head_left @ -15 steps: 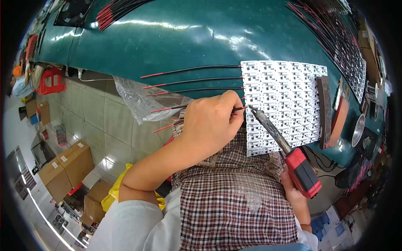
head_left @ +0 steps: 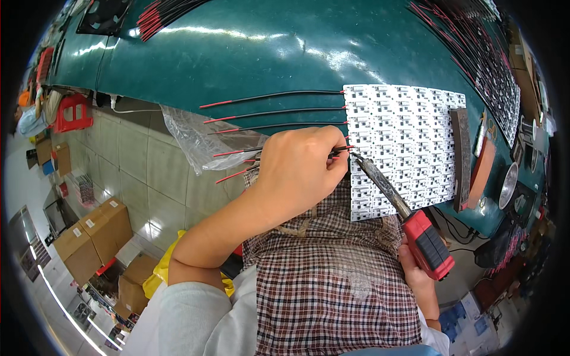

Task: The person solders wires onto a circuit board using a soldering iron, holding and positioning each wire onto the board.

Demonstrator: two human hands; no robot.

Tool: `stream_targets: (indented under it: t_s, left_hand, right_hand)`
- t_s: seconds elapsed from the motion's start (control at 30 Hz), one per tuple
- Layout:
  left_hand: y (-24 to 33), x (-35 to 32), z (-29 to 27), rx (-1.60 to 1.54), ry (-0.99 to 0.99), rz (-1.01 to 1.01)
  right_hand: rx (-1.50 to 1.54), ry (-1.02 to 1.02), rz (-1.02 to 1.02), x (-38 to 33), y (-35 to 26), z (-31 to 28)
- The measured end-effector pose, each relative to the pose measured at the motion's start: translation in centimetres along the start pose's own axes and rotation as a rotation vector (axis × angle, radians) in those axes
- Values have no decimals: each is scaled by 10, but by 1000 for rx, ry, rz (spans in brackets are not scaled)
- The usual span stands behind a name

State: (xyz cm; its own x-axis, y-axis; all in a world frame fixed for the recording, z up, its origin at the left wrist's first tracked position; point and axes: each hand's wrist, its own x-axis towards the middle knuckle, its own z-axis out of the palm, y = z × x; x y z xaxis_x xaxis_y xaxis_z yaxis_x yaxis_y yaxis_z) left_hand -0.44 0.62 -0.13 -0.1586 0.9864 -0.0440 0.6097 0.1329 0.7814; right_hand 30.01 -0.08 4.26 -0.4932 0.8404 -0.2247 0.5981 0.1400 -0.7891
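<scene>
A white panel of small circuit boards (head_left: 404,148) lies at the table's front edge. Several black wires with red ends (head_left: 279,111) reach out leftward from its left edge. My left hand (head_left: 303,172) is closed in a pinch on a wire (head_left: 343,148), its tip at the panel's left edge; more wires pass under the hand. My right hand (head_left: 417,274) is wrapped round the red and black handle of a soldering iron (head_left: 424,240). The iron's dark tip meets the panel's left edge close beside the wire end; whether they touch is too small to tell.
A dark bar (head_left: 459,159) lies across the panel's right side, beside an orange-brown block (head_left: 481,173) and a metal bowl (head_left: 507,176). A wired panel and wire bundle (head_left: 475,65) lie at far right, another bundle (head_left: 157,19) at far left. A plastic bag (head_left: 196,139) hangs off the edge.
The wire tip in my left hand has risen slightly toward the panel's far side and onto its edge. The iron has barely shifted.
</scene>
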Motion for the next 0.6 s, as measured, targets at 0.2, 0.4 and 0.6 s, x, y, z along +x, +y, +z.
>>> stream_targets:
  t_s: [0.2,0.4,0.6]
  left_hand:
    - [0,0,0,33,6,1]
    - [0,2,0,34,9,28]
    - [3,1,2,25,24,14]
  right_hand:
    - [-54,-23,-96,4,-4,-4]
    - [-4,23,54,-11,10,0]
    - [-66,2,-109,9,-5,0]
